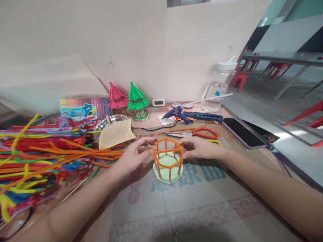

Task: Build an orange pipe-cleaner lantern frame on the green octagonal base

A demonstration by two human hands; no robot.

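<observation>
Has the orange cage [167, 151] straight ahead, directly between left hand [138, 151] and right hand [199, 148], clearly nearer to neither. Curves both around its sides, thumbs and fingertips apart, not closed; cannot tell about firm contact with the rim. Stands upright on a pale green base [165, 176], open end up, showing no clear long axis. Rests on a table [141, 215] with a printed covering, with heaped stems [83, 153] to the left, scissors [205, 133] and a glue gun [176, 114] behind, a phone [243, 132] rightward. Backs onto a pale wall [138, 43], with red stools [239, 78] beyond at right.
</observation>
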